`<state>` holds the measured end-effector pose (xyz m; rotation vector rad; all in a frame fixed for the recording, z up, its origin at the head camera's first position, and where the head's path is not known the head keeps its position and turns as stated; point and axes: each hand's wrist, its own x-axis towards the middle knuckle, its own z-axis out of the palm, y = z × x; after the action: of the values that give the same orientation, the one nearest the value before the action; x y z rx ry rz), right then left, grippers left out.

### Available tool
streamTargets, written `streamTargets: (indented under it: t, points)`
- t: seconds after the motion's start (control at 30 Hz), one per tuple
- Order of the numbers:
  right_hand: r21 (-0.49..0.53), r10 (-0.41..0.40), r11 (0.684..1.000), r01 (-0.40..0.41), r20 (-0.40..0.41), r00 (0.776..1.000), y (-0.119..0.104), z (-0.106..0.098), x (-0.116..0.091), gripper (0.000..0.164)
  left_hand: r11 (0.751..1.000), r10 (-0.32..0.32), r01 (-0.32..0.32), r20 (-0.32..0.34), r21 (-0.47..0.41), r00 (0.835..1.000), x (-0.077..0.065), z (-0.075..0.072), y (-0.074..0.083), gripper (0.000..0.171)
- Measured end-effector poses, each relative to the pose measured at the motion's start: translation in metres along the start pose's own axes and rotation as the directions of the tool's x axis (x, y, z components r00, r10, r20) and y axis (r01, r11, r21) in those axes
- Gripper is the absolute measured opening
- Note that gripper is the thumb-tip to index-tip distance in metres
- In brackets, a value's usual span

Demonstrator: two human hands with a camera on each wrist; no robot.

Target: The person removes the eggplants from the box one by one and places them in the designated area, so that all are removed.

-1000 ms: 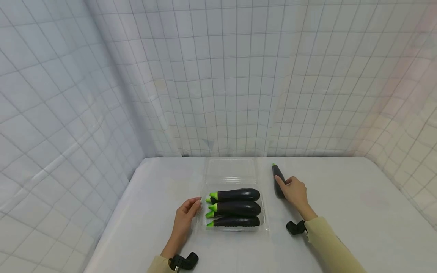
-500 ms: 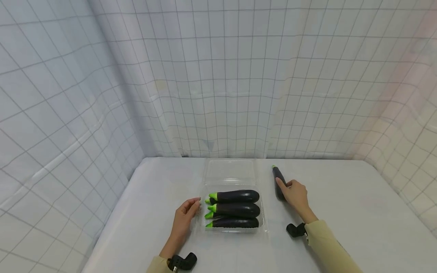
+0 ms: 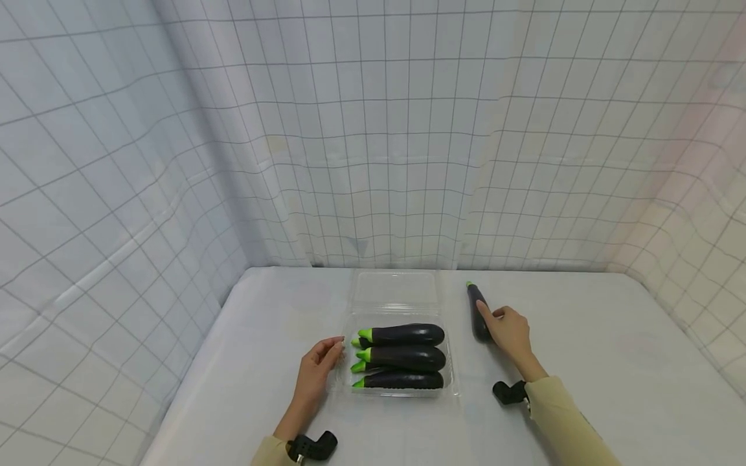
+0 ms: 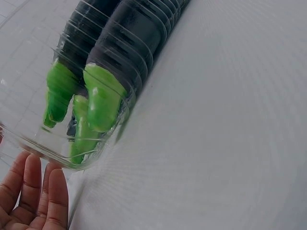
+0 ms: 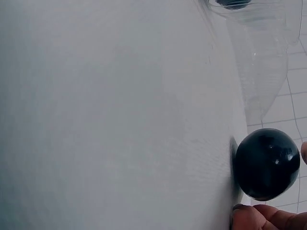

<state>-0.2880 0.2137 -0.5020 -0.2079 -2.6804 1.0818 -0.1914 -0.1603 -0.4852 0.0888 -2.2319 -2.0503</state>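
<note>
A clear plastic clamshell box (image 3: pixel 451 382) lies with its lid folded back on the white table. Several dark eggplants with green stems, one an eggplant (image 3: pixel 408 357) in the middle, are stacked in it, stems to the left. My left hand (image 3: pixel 315 366) pinches the box's left rim; in the left wrist view its fingers (image 4: pixel 57 194) reach up to the rim below the green stems. To the right of the box, a single eggplant (image 3: pixel 476 304) lies on the table, stem pointing away. My right hand (image 3: pixel 508 330) holds it near its thick end, thumb on one side and fingers on the other.
The box's transparent lid (image 3: pixel 395 290) lies flat toward the table's back edge. White gridded curtains (image 3: pixel 408 162) enclose the table (image 3: pixel 594 349) at the back and both sides. A black wrist camera (image 3: pixel 508 392) sits on each wrist.
My right hand has shifted very slightly to the right at the single eggplant. The left hand and the filled box stay in place.
</note>
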Motion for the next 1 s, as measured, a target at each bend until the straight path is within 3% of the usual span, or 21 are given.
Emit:
streamTargets:
  t: [0.23,0.4,0.6,0.7,0.83,1.0]
  points:
    - [0.031,-0.008,0.999,0.008,-0.026,1.000,0.000,-0.001,-0.002,0.069,1.000,-0.011,0.011,0.002,-0.011,1.000,-0.003,0.000,0.005,0.035]
    - [0.043,-0.030,0.998,0.035,-0.110,0.994,-0.004,-0.003,-0.002,0.064,1.000,-0.010,0.010,0.005,-0.021,1.000,-0.001,0.000,0.003,0.034]
    - [0.060,-0.121,0.989,0.134,-0.186,0.975,-0.018,-0.006,-0.007,0.053,0.999,-0.007,0.007,0.003,-0.033,1.000,0.008,-0.002,-0.013,0.035]
    - [0.097,-0.206,0.969,0.229,-0.206,0.957,-0.030,-0.007,-0.009,0.042,1.000,0.003,-0.004,-0.012,-0.026,1.000,0.013,-0.003,-0.024,0.037]
    - [0.150,-0.327,0.922,0.358,-0.197,0.924,-0.049,-0.008,-0.018,0.027,1.000,0.009,-0.010,-0.029,-0.016,1.000,0.015,-0.003,-0.027,0.039]
    - [0.180,-0.473,0.854,0.489,-0.127,0.872,-0.069,-0.010,-0.032,0.026,1.000,0.004,-0.004,-0.021,-0.005,1.000,0.014,-0.002,-0.027,0.039]
